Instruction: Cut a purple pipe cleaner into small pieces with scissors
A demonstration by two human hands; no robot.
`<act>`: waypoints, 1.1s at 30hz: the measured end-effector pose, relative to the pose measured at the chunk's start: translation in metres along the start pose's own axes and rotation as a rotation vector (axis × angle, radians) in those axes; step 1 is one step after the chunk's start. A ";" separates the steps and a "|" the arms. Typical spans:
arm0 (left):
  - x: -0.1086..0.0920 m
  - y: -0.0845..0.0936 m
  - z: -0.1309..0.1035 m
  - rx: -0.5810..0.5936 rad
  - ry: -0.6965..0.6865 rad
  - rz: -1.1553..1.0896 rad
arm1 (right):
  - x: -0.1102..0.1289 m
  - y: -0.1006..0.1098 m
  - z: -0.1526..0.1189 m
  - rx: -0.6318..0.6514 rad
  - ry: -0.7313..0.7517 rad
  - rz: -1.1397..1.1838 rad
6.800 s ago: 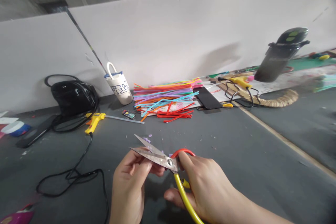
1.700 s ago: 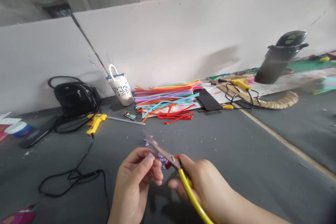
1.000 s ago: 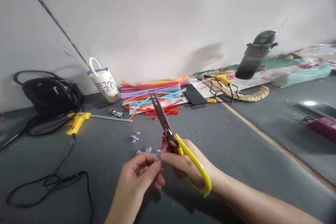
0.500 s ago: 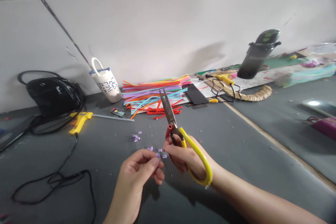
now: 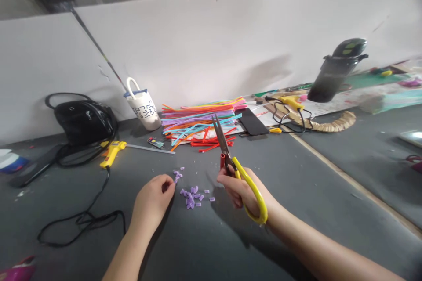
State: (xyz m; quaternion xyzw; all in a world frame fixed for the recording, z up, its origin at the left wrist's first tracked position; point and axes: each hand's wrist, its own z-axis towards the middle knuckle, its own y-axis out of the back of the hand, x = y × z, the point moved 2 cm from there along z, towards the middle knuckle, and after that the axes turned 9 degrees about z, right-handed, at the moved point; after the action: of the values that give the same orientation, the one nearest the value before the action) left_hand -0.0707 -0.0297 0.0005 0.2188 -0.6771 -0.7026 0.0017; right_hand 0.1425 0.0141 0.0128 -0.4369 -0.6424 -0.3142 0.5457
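Observation:
My right hand (image 5: 242,186) holds yellow-handled scissors (image 5: 252,189), their blades pointing up and slightly parted. A short red tube end (image 5: 222,160) shows beside the blades. Thumb and fingertips pressed together, my left hand (image 5: 156,193) touches down at the edge of a few small purple pieces (image 5: 178,174). What is between its fingertips, if anything, is too small to tell. A larger scatter of purple pieces (image 5: 191,197) lies on the dark table between my two hands.
Colourful fuzzy stems (image 5: 201,118) lie at the back beside a black phone (image 5: 253,121). To the left are a yellow glue gun (image 5: 113,153) with its cord, a black bag (image 5: 84,121) and a white cup (image 5: 145,109). A dark bottle (image 5: 336,72) stands at the back right.
My left hand has moved left, off the larger purple scatter and over to the smaller group. My right hand still holds the scissors. The view has shifted slightly left.

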 end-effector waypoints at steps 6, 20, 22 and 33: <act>-0.005 -0.008 0.003 -0.043 -0.034 -0.003 | 0.001 -0.001 0.001 0.007 -0.007 -0.033; -0.009 0.004 -0.011 0.068 -0.288 -0.143 | 0.007 0.006 0.002 -0.054 0.000 -0.157; -0.009 0.000 -0.012 0.098 -0.301 -0.140 | 0.007 0.006 0.002 -0.058 0.006 -0.151; -0.013 -0.008 -0.010 0.065 -0.213 -0.141 | 0.001 0.003 0.004 -0.017 0.000 -0.195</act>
State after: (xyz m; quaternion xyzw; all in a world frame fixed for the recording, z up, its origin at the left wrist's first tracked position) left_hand -0.0539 -0.0347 -0.0030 0.1901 -0.6787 -0.6980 -0.1267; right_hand 0.1433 0.0187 0.0126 -0.3771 -0.6791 -0.3711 0.5088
